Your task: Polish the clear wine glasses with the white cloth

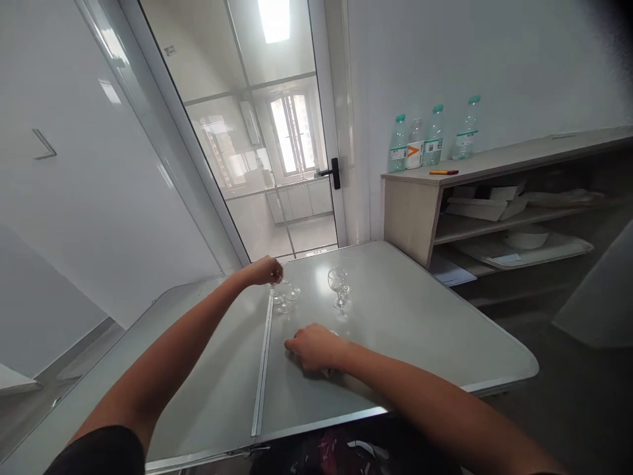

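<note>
My left hand (266, 270) reaches to the far part of the table, its fingers curled together right above a group of small clear glasses (284, 298). Whatever is between those fingers is too small to make out. Closer to me, my right hand (314, 346) is low over the tabletop with its fingers bent. Something pale shows at the edges of that hand, mostly hidden beneath it. Beyond the right hand stands a clear stemmed glass (336, 284), upright on its foot, with another glass (346, 285) partly behind it.
The pale table (405, 316) has a metal seam (262, 369) running across it. To the right, a wooden shelf unit (408, 211) carries several plastic bottles (432, 138) and an orange-yellow marker (444, 172). A glazed door (257, 145) stands behind the table.
</note>
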A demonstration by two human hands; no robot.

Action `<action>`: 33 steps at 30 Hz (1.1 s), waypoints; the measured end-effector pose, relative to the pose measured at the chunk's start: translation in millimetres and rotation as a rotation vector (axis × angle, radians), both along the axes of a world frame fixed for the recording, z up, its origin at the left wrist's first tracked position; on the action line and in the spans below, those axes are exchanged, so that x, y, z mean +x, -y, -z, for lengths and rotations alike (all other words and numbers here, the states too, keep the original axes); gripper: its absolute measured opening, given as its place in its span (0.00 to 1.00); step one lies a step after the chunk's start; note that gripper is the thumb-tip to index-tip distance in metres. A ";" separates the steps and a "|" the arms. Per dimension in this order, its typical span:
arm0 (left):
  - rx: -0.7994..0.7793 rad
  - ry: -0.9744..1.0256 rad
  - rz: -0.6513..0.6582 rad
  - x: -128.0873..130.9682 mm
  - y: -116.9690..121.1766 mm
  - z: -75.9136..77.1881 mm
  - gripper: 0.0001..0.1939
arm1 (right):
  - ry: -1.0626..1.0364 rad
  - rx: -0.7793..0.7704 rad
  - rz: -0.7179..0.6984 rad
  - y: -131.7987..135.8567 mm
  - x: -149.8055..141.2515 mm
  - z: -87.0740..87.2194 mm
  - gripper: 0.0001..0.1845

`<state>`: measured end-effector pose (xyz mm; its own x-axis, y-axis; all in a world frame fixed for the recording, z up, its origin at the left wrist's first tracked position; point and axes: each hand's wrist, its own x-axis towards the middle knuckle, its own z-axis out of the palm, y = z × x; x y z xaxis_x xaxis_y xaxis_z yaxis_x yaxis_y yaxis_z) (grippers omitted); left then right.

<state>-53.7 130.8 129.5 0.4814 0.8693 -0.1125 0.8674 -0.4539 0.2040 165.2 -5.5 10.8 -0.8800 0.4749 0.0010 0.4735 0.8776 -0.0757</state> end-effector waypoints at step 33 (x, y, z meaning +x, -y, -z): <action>0.094 -0.385 -0.539 -211.6 98.7 -36.6 0.29 | 0.039 -0.043 0.032 3.2 -3.5 1.8 0.17</action>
<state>-265.3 32.1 166.1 -0.0826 0.9914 -0.1017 0.9807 0.0627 -0.1852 161.8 -8.7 9.1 -0.8631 0.5021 -0.0541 0.5050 0.8580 -0.0937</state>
